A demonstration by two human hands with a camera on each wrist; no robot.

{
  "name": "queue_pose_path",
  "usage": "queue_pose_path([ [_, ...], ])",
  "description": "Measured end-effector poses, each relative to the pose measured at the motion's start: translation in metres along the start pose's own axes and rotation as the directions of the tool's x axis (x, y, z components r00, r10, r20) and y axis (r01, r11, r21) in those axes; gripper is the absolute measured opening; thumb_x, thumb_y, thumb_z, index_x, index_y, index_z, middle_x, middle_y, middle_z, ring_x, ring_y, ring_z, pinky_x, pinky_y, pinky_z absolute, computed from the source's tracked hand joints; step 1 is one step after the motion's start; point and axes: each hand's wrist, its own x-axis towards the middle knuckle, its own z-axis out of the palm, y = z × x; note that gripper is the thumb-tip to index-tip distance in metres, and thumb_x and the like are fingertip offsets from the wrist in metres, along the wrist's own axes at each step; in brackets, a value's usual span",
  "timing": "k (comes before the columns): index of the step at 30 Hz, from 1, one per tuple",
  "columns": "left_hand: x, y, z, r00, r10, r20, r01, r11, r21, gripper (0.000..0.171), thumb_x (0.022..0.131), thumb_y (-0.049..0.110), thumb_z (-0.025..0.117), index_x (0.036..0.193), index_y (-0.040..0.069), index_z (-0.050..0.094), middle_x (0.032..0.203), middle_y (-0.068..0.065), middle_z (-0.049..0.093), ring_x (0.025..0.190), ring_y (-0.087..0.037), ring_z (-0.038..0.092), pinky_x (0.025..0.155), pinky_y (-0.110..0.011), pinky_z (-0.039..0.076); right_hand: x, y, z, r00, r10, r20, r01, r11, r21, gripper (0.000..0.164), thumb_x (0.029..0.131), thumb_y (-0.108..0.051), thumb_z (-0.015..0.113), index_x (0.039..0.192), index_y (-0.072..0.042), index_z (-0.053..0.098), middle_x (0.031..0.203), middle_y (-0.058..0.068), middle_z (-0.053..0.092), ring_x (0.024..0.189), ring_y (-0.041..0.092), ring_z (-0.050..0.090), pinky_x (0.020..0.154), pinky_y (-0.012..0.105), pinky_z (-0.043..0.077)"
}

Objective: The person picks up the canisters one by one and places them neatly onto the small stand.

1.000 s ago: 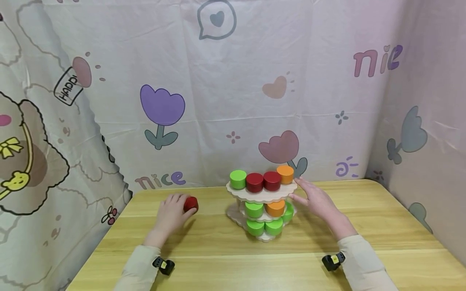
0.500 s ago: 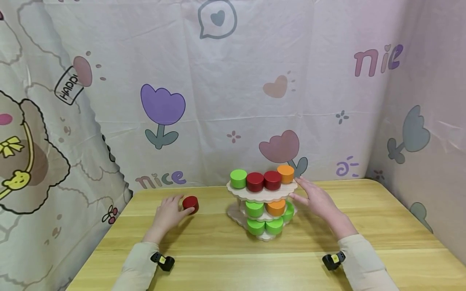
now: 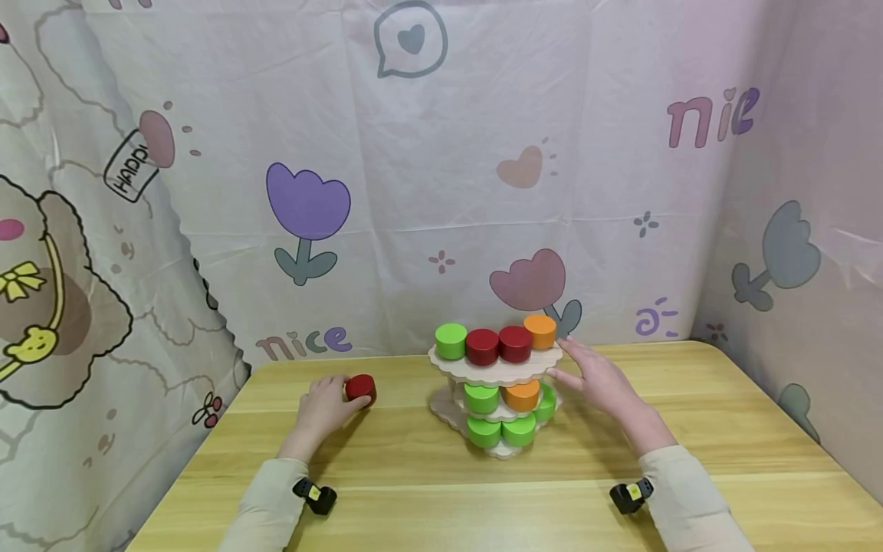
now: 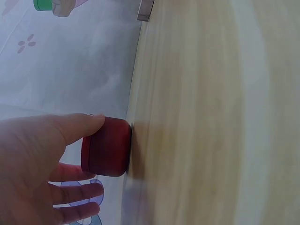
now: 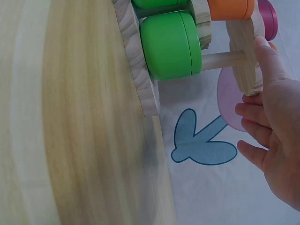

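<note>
In the head view my left hand (image 3: 326, 412) is at the table's left side, around a red round wooden block (image 3: 361, 390). The left wrist view shows my thumb against one side of this block (image 4: 108, 147) and my index finger on the other; its flat end is at the table. A tiered wooden stand (image 3: 493, 372) with scalloped shelves bears several green, red and orange blocks. My right hand (image 3: 607, 381) holds the right end of its top shelf; in the right wrist view the thumb touches the shelf edge (image 5: 244, 77), with fingers behind it.
The stand's top shelf carries a green block (image 3: 451, 341), two red blocks (image 3: 482, 347) and an orange block (image 3: 539, 332). More green and orange blocks sit on the tiers below. A printed cloth (image 3: 414, 192) hangs behind the wooden table (image 3: 414, 506).
My left fingers loosened from the red block and drew slightly back half a second ago; now they are closed about it again. My right hand and the stand stay put.
</note>
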Motion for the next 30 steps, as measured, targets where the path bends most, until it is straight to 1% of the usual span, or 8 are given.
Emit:
queue_pose_path([
  [5,-0.001,0.003,0.0,1.0,-0.007,-0.011,0.007,1.0,0.011,0.054,0.083,0.047,0.071,0.114,0.004,0.062,0.109,-0.015,0.066,0.106,-0.036,0.056,0.08,-0.051,0.043,0.0,-0.001,0.0,1.0,0.0,0.002,0.0,1.0,0.001,0.072,0.093,-0.05,0.058,0.145,-0.003,0.042,0.151,0.024,0.037,0.138,0.045,0.038,0.108,0.061,0.033],
  [10,-0.001,0.007,-0.001,1.0,0.005,-0.028,-0.004,0.998,0.06,0.051,0.081,0.05,0.07,0.105,0.005,0.061,0.103,-0.014,0.065,0.099,-0.034,0.055,0.078,-0.049,0.04,0.0,-0.001,0.0,1.0,0.004,0.006,-0.004,1.0,0.001,0.072,0.093,-0.05,0.057,0.145,-0.002,0.041,0.152,0.024,0.036,0.137,0.047,0.039,0.108,0.062,0.033],
  [15,0.0,0.01,-0.001,0.999,0.027,-0.047,-0.022,0.995,0.102,0.054,0.081,0.052,0.069,0.104,0.005,0.059,0.102,-0.014,0.064,0.098,-0.033,0.054,0.078,-0.048,0.039,0.001,0.0,0.0,1.0,0.008,0.01,-0.008,1.0,-0.004,0.074,0.093,-0.052,0.056,0.146,-0.003,0.041,0.153,0.024,0.035,0.137,0.047,0.038,0.108,0.062,0.032],
  [23,-0.006,0.019,-0.002,0.991,0.097,-0.092,-0.081,0.984,0.156,0.053,0.081,0.054,0.067,0.101,0.006,0.059,0.102,-0.013,0.062,0.099,-0.033,0.053,0.082,-0.05,0.04,0.0,0.001,0.002,1.0,0.008,0.012,-0.008,1.0,0.004,0.074,0.093,-0.053,0.056,0.146,-0.003,0.041,0.152,0.023,0.036,0.138,0.046,0.038,0.109,0.062,0.032],
  [27,-0.007,0.025,-0.002,0.981,0.144,-0.129,-0.12,0.977,0.178,0.053,0.08,0.055,0.067,0.099,0.007,0.059,0.099,-0.012,0.061,0.096,-0.032,0.053,0.081,-0.049,0.04,0.0,0.001,0.002,1.0,0.011,0.014,-0.011,1.0,0.002,0.074,0.093,-0.054,0.055,0.146,-0.003,0.041,0.153,0.024,0.035,0.138,0.046,0.037,0.108,0.062,0.032],
  [30,-0.009,0.031,-0.003,0.971,0.18,-0.157,-0.151,0.972,0.178,0.051,0.079,0.055,0.067,0.096,0.008,0.058,0.097,-0.011,0.061,0.094,-0.03,0.052,0.079,-0.047,0.039,0.001,0.001,0.001,1.0,0.013,0.014,-0.013,1.0,-0.002,0.074,0.094,-0.054,0.054,0.146,-0.003,0.041,0.153,0.024,0.035,0.137,0.047,0.037,0.108,0.062,0.032],
])
